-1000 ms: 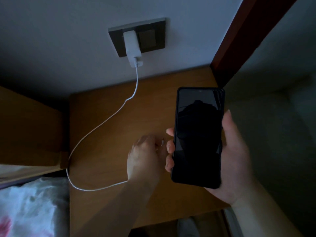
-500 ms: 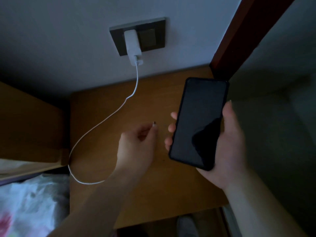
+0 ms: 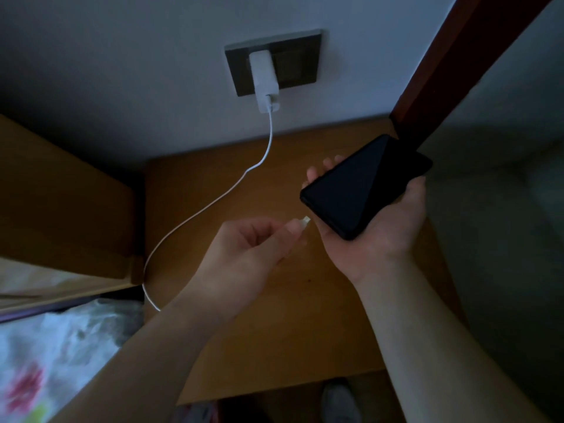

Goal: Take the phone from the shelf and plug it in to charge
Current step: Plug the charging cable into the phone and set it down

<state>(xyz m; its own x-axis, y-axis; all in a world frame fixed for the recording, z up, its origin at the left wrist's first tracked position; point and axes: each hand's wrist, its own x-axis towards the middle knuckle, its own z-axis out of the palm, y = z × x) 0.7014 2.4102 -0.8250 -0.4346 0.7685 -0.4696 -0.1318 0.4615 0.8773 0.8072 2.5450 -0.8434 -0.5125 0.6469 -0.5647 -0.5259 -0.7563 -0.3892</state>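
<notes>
At nine o'clock of the view stands a wooden side panel [image 3: 61, 209], and at seven o'clock lies a pale floral cloth [image 3: 45, 361], blurred. The white charging cable [image 3: 213, 206] runs from the white charger [image 3: 264, 79] in the dark wall socket plate [image 3: 274, 61] at twelve o'clock, sags down toward eight o'clock over the edge of the wooden bedside table [image 3: 274, 331], then loops back out of sight under the left forearm.

The left hand [image 3: 244, 254], just left of centre, has its fingers curled, pinching the cable plug [image 3: 305, 221] between thumb and forefinger, the tip pointing toward two o'clock. The plug is close to the phone's lower end but not yet touching it.

The right hand [image 3: 375, 227], at three o'clock of centre, cradles the black phone [image 3: 363, 184] in its palm, fingers wrapped round the far edge, screen up and dark, tilted with its upper end toward one o'clock. The phone is off the shelf and over the table, so only the plugging-in remains, by my reading.

Risks from here: the room is dim and the port is not visible, so the plug may miss or scrape the casing. If the plug is one-way, it may be presented wrongly. The phone rests loosely; a firm push from the left could slide it out of the palm. The cable draped over the table edge could snag and tug the plug aside.
</notes>
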